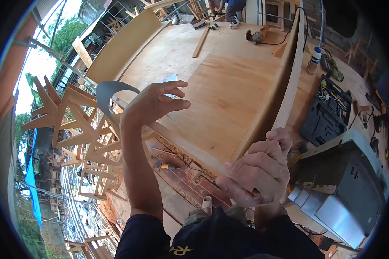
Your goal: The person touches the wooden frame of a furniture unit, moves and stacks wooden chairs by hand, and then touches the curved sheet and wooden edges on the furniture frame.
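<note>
My left hand [157, 102] is raised over the left side of the plywood-topped table [229, 86]. Its fingers and thumb are apart, with nothing between them. Just behind that wrist shows a curved dark grey strip [106, 94], perhaps sandpaper; my forearm partly covers it. My right hand [261, 170] is in front of the near end of a long curved wooden panel [289, 82] standing on edge. Its fingers are curled inward, and what they hold or press on, if anything, is hidden.
Wooden frames [84, 121] are stacked left. A second curved panel [123, 43] stands at the back left. An angle grinder [258, 34], a bottle [314, 60] and an open toolbox [326, 110] lie farther right. A metal cabinet [345, 181] stands near right; a person [235, 6] is behind.
</note>
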Demonstrator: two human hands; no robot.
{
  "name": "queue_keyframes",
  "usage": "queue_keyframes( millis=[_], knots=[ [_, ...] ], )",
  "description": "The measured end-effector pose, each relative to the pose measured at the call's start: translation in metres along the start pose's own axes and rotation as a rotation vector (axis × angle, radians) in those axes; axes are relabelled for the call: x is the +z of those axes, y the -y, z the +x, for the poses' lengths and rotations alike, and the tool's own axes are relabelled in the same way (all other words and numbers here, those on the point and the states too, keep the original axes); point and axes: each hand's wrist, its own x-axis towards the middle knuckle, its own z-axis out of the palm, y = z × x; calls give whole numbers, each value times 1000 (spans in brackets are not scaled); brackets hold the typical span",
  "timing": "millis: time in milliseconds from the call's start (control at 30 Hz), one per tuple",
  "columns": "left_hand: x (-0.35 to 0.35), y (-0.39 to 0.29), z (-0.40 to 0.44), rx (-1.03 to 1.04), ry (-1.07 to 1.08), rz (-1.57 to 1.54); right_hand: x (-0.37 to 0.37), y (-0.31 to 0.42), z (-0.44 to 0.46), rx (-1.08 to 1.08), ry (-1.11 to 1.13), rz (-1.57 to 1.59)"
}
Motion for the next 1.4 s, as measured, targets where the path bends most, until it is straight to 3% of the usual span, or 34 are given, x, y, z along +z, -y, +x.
queue_keyframes(
  millis=[1400],
  knots=[
    [7, -9, -1, -7, -13, -68, 13, -13, -18, -58, -157, 136]
  ],
)
